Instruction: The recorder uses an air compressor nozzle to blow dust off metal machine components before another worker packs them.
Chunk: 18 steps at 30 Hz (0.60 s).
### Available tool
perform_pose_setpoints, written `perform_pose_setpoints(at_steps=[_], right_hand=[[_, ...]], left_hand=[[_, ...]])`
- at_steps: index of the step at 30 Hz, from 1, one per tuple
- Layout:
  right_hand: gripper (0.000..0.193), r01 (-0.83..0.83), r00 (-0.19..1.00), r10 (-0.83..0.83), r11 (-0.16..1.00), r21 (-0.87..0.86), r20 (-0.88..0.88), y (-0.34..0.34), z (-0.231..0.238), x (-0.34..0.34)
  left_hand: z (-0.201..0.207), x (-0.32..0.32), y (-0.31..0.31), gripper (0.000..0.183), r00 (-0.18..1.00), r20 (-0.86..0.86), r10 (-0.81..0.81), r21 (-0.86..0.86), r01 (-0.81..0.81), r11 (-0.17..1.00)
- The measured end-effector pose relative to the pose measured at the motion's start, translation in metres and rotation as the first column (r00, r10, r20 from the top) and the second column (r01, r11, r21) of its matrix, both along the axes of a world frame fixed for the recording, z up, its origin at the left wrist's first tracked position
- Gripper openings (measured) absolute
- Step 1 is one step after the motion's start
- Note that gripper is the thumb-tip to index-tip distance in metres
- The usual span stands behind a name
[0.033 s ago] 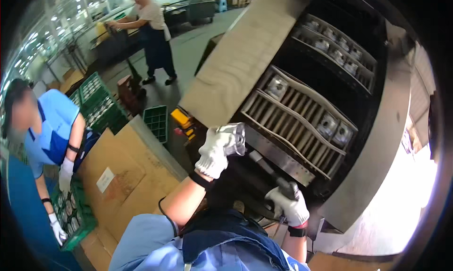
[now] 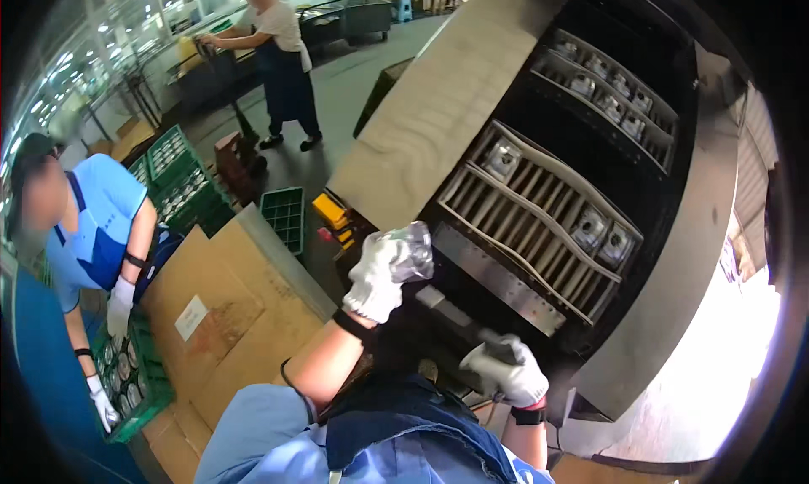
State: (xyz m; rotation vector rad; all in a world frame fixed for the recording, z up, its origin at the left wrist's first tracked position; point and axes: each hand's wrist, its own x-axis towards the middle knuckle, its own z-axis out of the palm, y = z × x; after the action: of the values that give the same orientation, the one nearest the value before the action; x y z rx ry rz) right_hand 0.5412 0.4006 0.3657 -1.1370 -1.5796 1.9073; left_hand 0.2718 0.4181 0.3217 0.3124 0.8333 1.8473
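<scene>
One large machine (image 2: 430,122) with a pale metal casing stands ahead of you and to your right. One broad piece of brown cardboard (image 2: 240,286) spreads to your left. Two other people are in view: one co-worker in blue (image 2: 105,202) at your far left, and one person in a dark apron (image 2: 284,80) farther off. Two racks sit inside the machine: the front rack (image 2: 539,206) bears three metal pieces (image 2: 502,160), one at its left end and two side by side at its right; the rear rack (image 2: 661,154) bears about seven, small in view. One green crate (image 2: 156,400) with round pieces in it sits under the co-worker's two gloved hands, and one divided crate (image 2: 283,219) stands on the floor beyond the cardboard.

Your two hands wear white gloves. Your right hand (image 2: 510,370) curls round one dark tool (image 2: 455,314), whose paler tip points up and left, near your left hand (image 2: 377,269); blur hides each finger's place. Your left fingers close round one shiny metal part (image 2: 413,252), which juts from them to the right, raised before the machine and well apart from the front rack.
</scene>
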Motion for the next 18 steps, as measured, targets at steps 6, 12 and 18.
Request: perform_pose_setpoints(at_steps=[6,12,18], right_hand=[[0.046,-0.383,0.886,0.329,0.916,0.118,0.328,0.000,-0.020,-0.074],[0.048,0.026,0.973,-0.027,1.000,0.011,0.231,0.026,0.002,-0.035],[0.017,0.764,0.604,-0.781,0.625,0.163,0.161,0.047,0.037,0.074]], left_hand=[[-0.068,-0.113,-0.099,0.034,0.862,-0.435,0.259,-0.105,-0.334,0.937],[-0.076,-0.208,-0.204,0.034,0.161,-0.861,-0.483,-0.312,-0.917,0.251],[-0.060,-0.198,-0.197,0.070,0.169,-0.645,-0.746,-0.276,-0.961,0.021]])
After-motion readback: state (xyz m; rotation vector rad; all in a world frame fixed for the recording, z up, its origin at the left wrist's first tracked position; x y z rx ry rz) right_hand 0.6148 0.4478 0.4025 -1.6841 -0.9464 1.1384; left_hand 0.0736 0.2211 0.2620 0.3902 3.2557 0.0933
